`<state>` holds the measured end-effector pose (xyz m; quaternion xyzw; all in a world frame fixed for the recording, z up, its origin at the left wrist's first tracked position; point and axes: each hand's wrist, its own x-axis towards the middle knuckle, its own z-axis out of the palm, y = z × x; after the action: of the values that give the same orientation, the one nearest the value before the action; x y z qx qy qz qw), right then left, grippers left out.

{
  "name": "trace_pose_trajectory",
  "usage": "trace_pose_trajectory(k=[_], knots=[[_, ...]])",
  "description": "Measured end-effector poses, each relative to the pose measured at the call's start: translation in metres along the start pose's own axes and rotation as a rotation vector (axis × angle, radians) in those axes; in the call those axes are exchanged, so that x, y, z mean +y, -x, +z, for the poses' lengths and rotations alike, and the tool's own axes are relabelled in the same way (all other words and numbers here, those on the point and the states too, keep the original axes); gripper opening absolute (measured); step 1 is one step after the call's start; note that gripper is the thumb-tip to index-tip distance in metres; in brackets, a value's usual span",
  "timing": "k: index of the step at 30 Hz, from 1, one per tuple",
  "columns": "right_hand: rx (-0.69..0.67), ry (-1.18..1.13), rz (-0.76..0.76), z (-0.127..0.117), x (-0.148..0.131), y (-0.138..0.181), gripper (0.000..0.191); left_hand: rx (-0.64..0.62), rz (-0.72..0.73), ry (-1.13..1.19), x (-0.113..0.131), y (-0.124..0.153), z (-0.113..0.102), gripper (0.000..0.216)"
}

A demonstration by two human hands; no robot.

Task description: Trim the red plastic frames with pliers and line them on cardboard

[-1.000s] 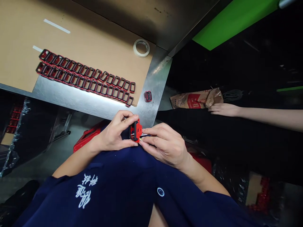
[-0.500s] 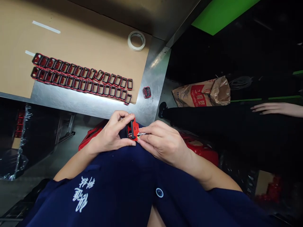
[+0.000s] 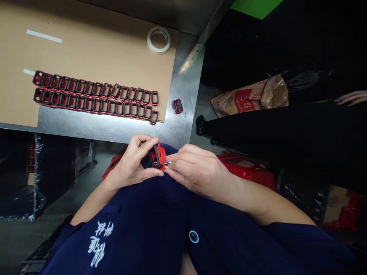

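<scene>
A red plastic piece with a black rectangular frame (image 3: 161, 154) is gripped by its two ends between the thumb and fingers of my left hand (image 3: 132, 160), in front of my body. On its right side, my right hand (image 3: 197, 166) is closed around slim silver tweezers (image 3: 168, 163), most of which the fingers hide. The tips reach into the lower end of the piece, where a small yellowish bit shows. Beyond my hands, two rows of similar red-and-black frames (image 3: 96, 103) lie along the cardboard. One more such piece (image 3: 177, 106) sits apart on the metal table.
A roll of white tape (image 3: 158, 40) rests on the cardboard sheet (image 3: 94, 46), over the metal tabletop (image 3: 114, 128). To the right are a brown paper sack (image 3: 237, 101) and another person's dark-clothed legs and hand (image 3: 351, 97). A red stool (image 3: 249, 172) is below.
The camera view has shifted slightly. The red piece is tilted a little more in my left hand, and the tweezers stay at its lower end. The other person's hand has moved toward the right edge.
</scene>
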<state>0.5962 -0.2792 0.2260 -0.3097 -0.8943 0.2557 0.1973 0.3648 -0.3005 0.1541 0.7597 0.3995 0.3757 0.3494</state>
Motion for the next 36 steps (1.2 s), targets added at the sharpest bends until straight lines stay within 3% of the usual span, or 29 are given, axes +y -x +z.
trace_pose_trajectory(k=[10,16,21,25,28,31,36], knots=[[0.016,-0.044,0.049,0.001,0.000,0.004,0.023,0.017,-0.073,0.092,-0.003,0.006,0.005,0.092],[0.174,-0.134,0.213,0.002,0.005,0.012,0.020,0.057,-0.160,0.204,-0.008,0.013,0.016,0.090],[0.207,-0.153,0.333,0.006,0.018,0.022,0.017,0.057,-0.177,0.165,-0.009,0.010,0.014,0.090],[0.139,-0.297,0.620,0.027,0.039,0.043,0.015,-0.049,-0.123,-0.078,-0.040,-0.037,0.024,0.081],[0.124,-0.423,0.853,0.047,0.053,0.061,0.020,-0.271,-0.116,-0.335,-0.084,-0.098,0.046,0.073],[0.164,-0.483,0.959,0.060,0.059,0.076,0.025,-0.475,-0.250,-0.576,-0.128,-0.150,0.069,0.072],[0.240,-0.506,1.066,0.070,0.070,0.091,0.030,-0.542,-0.369,-0.733,-0.167,-0.178,0.083,0.069]])
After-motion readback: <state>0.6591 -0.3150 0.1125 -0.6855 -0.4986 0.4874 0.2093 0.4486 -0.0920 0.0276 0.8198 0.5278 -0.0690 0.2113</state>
